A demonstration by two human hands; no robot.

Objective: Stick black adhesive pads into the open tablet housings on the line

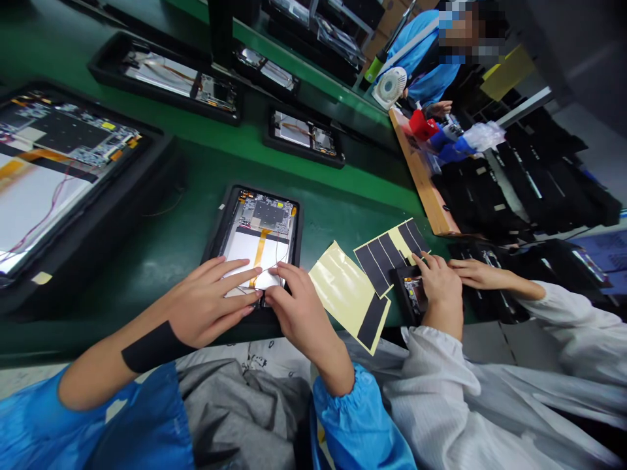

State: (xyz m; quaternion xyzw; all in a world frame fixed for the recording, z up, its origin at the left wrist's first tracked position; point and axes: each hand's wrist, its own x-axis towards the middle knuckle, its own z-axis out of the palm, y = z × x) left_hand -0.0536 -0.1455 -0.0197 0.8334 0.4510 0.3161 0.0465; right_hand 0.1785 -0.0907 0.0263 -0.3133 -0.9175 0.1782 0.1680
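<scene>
An opened tablet (267, 212) lies in a black holder in front of me, showing its circuit board, a white battery (245, 247) and an orange ribbon cable (261, 251). My left hand (213, 297) rests flat over the battery's lower left, fingers stretched toward the tablet's lower edge. At the lower right, my right hand (298, 307) has its fingers curled and thumb close to the index finger, beside a thin dark wire. What lies between those fingertips is hidden. A black strip (155, 347) sits on my left forearm.
Yellow backing sheets (337, 281) with black strips (379, 264) lie to the right. Beside them, a co-worker's hands (443, 281) work on another device (414, 294). More opened tablets in black holders (166, 78) stand left and behind. Across the bench are another person and a fan (392, 86).
</scene>
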